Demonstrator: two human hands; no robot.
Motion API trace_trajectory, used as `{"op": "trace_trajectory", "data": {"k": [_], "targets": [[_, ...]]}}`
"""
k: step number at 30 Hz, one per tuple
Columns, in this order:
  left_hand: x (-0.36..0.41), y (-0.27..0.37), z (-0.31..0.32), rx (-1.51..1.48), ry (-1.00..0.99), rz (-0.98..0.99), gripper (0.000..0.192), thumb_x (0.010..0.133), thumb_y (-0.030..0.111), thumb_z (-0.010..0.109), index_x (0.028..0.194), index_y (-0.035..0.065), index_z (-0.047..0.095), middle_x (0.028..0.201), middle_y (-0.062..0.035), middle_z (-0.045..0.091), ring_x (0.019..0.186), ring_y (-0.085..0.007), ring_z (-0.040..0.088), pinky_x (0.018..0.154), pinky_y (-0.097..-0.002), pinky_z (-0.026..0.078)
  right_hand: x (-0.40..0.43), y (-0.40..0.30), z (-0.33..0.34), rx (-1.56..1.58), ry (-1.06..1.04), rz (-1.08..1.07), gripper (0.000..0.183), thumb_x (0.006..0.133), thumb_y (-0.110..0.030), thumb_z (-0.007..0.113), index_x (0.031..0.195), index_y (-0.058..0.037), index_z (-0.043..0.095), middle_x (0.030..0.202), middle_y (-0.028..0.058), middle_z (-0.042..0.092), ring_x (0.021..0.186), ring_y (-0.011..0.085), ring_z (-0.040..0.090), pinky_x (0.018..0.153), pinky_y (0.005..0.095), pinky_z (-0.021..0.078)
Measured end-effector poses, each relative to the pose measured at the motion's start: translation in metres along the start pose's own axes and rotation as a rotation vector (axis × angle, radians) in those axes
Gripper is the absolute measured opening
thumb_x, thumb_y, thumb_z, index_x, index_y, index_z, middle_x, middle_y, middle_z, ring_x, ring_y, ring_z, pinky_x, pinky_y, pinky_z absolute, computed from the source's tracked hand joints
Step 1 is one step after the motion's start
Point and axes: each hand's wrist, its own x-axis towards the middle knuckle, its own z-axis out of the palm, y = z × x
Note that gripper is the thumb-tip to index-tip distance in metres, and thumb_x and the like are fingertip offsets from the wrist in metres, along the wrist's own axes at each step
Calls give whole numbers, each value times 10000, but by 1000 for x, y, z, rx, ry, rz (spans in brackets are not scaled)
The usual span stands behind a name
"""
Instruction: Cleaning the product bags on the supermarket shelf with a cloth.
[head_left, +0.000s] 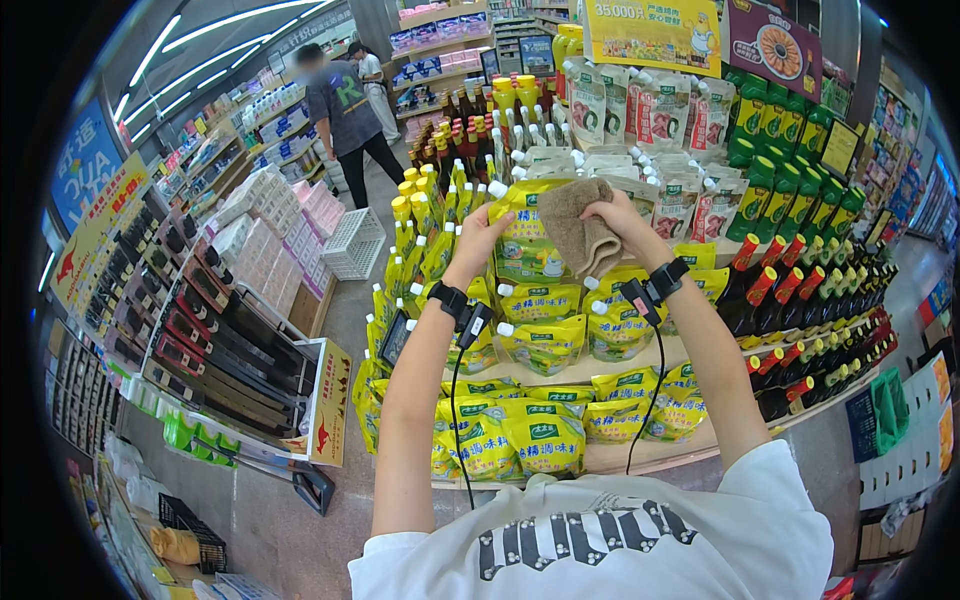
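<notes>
My left hand (480, 238) grips the left edge of a yellow seasoning pouch (525, 251) with a white screw cap at its upper left corner. A folded brown towel (574, 225) is bunched in my right hand (626, 220) and lies against the pouch's right side, covering part of its front. Below both hands, more yellow pouches (541, 345) stand on a wooden tiered display. Grey and white spouted pouches (664, 124) fill the tiers behind. Each wrist wears a black strap with a small cabled device.
Dark bottles with red necks (772, 292) and green bottles (757, 187) crowd the right tiers. Left of the aisle are a belt rack (225, 352), a white plastic basket (354, 244) and stacked tissue packs (262, 217). Two people (349, 112) stand in the aisle beyond.
</notes>
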Motion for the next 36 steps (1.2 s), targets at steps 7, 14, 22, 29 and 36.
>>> {"op": "trace_trajectory", "data": {"k": [7,14,22,29,36], "targets": [[-2,-25,-12,387,-104,-78,218,680,8,626,893,-2,580,845,-35,602,769,-107,542,679,-260,430,0,19,-4,-280,-148,13,215,623,-17,544,833,26,546,780,66,572,692,137,507,625,270,414],[-12,-30,-4,745,-10,-55,297,598,59,701,811,15,499,763,-108,559,714,-205,548,628,-315,441,3,37,-3,-428,-195,168,208,597,-76,562,770,39,569,706,69,571,638,142,514,580,272,412],[-14,-50,-5,757,-137,-80,157,617,-5,604,771,-15,575,728,-141,588,701,-243,583,632,-311,463,12,48,-4,-518,-245,268,208,600,-84,555,754,55,562,694,79,569,612,149,526,539,281,417],[-15,-43,-3,789,-110,-7,187,645,33,622,820,-18,584,812,-136,597,728,-266,575,658,-335,463,-3,14,-9,-368,-99,113,236,611,-47,522,833,30,546,760,69,576,661,144,521,598,274,424],[-85,53,42,351,-322,-31,154,779,89,548,919,30,575,863,-13,587,809,-82,531,715,-220,421,-62,-21,-65,-221,-12,5,244,615,12,518,856,32,549,789,53,583,718,128,518,671,247,409]]}}
